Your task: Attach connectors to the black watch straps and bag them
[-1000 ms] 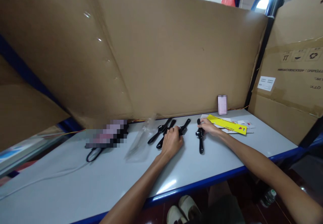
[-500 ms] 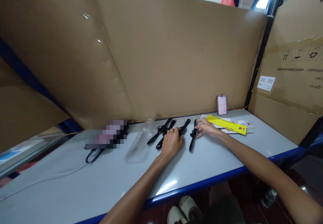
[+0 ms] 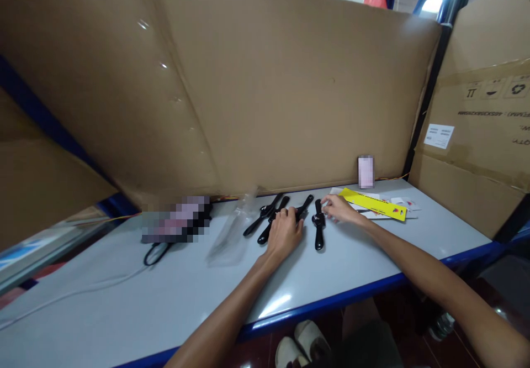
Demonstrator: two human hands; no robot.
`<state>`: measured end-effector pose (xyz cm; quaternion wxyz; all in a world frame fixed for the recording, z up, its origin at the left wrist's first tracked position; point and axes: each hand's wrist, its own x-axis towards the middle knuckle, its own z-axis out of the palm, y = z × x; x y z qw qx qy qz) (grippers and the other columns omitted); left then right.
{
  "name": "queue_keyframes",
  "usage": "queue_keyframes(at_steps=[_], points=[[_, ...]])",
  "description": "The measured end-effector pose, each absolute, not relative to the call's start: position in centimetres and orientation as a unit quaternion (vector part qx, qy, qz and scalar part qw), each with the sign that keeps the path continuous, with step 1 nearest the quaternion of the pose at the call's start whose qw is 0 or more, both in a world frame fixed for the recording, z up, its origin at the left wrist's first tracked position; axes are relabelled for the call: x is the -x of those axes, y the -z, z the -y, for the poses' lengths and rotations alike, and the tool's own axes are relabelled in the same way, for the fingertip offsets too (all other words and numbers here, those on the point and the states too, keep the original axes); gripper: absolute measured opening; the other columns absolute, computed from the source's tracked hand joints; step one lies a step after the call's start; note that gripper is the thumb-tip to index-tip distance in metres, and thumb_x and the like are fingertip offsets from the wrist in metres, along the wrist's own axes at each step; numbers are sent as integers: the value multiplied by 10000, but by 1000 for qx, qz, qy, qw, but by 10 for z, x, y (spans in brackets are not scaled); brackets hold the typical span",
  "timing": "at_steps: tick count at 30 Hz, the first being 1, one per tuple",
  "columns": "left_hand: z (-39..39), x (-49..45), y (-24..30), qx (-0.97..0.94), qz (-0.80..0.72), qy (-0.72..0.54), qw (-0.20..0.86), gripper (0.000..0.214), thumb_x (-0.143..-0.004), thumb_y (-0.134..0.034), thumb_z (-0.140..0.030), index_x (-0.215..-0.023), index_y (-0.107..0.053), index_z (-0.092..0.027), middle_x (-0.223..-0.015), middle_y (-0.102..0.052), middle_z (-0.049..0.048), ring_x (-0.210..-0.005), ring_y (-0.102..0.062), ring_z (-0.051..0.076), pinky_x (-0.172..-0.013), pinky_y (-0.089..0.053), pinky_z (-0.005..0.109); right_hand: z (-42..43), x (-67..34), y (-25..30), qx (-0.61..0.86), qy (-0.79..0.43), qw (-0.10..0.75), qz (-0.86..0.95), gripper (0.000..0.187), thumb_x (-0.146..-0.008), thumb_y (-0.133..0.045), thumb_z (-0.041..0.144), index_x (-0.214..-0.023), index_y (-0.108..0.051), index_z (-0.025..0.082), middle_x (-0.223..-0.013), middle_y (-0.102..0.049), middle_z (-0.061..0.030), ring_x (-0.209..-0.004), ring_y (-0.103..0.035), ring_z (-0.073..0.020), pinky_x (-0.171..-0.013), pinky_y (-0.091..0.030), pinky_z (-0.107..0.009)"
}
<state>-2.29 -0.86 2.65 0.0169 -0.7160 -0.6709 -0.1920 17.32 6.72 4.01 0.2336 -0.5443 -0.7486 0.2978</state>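
Black two-handled tools that look like spokeshaves lie in a group on the grey table. My left hand [image 3: 285,229] is over the middle of one spokeshave [image 3: 305,205], its fingers curled around the tool's body and partly hiding it. Another spokeshave [image 3: 273,225] runs just left of that hand, with a further spokeshave [image 3: 261,216] beyond it. On the right, a separate spokeshave [image 3: 318,225] lies flat, pointing toward me. Beside its far end is my right hand [image 3: 338,209], fingers apart and slightly bent; whether a fingertip touches the handle is unclear.
Clear plastic bags [image 3: 232,235] lie left of the tools. A yellow printed card [image 3: 372,205] rests on white papers at right. One phone [image 3: 366,172] leans on the cardboard wall [image 3: 290,97]; a blurred dark item with a cable [image 3: 103,285] sits at left.
The right-hand spokeshave has turned from its edge to lie flat, its near end shifting slightly right. My right fingers have loosened from it. My left hand has barely moved.
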Motion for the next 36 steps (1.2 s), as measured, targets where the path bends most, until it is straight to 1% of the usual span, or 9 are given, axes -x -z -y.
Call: queue_keyframes(at_steps=[3,6,10,17,24,27,30,33,36], points=[[8,24,-26,715,672,192,6,296,-947,-525,-246,-1226,-556,-154,-1202,-656,168,-1151,-611,304,-964,-443,396,-61,-174,-41,546,-122,192,807,271,-941,-565,180,-1181,-689,164,-1121,-756,-130,-1060,-700,-243,-821,-506,-262],[8,26,-26,716,669,197,-2,305,-926,-538,-214,-1223,-556,-149,-1198,-665,180,-1162,-609,314,-963,-444,406,-55,-172,-41,538,-59,160,825,292,-958,-541,206,-1201,-697,166,-1155,-754,-148,-1113,-683,-267,-854,-470,-278],[9,26,-28,712,676,189,-7,316,-919,-529,-203,-1225,-555,-128,-1197,-665,200,-1165,-609,329,-957,-445,414,-50,-171,-42,536,-49,156,829,286,-968,-532,219,-1194,-700,173,-1158,-757,-141,-1086,-690,-261,-819,-442,-266],[9,25,-27,709,683,179,5,300,-931,-534,-234,-1219,-558,-152,-1202,-667,171,-1168,-598,318,-966,-433,407,-46,-168,-48,543,-50,154,824,248,-986,-526,224,-1104,-740,185,-1097,-773,-120,-1037,-696,-238,-789,-421,-250],[14,21,-35,710,658,244,56,252,-974,-483,-254,-1177,-596,-156,-1196,-634,169,-1153,-577,317,-972,-452,421,-33,-158,-52,474,-82,177,859,260,-1015,-554,381,-1105,-738,220,-1035,-776,-82,-960,-703,-215,-754,-405,-247],[17,18,-38,734,633,244,36,199,-990,-477,-274,-1063,-638,-183,-1100,-675,133,-1086,-620,287,-942,-467,392,-29,-153,-48,472,-83,157,864,205,-973,-587,279,-1112,-730,228,-1020,-772,-76,-958,-700,-221,-739,-394,-252],[23,10,-38,774,603,193,-2,259,-1010,-463,-354,-933,-659,-203,-983,-711,108,-997,-666,270,-872,-484,366,-31,-150,-44,494,-79,157,851,226,-947,-554,183,-1104,-713,217,-1026,-765,-81,-963,-697,-220,-730,-386,-254],[30,0,-37,802,579,146,1,257,-969,-545,-419,-944,-677,-200,-1027,-723,128,-1045,-673,298,-876,-493,382,-34,-150,-43,523,-88,155,834,217,-951,-536,178,-1105,-687,194,-1011,-758,-92,-964,-694,-218,-724,-386,-252],[35,-8,-37,802,584,125,1,214,-930,-595,-364,-1025,-678,-191,-1092,-721,142,-1102,-664,318,-897,-500,399,-35,-153,-46,538,-82,137,827,212,-966,-515,183,-1107,-673,184,-1033,-751,-111,-983,-695,-229,-726,-397,-258]])
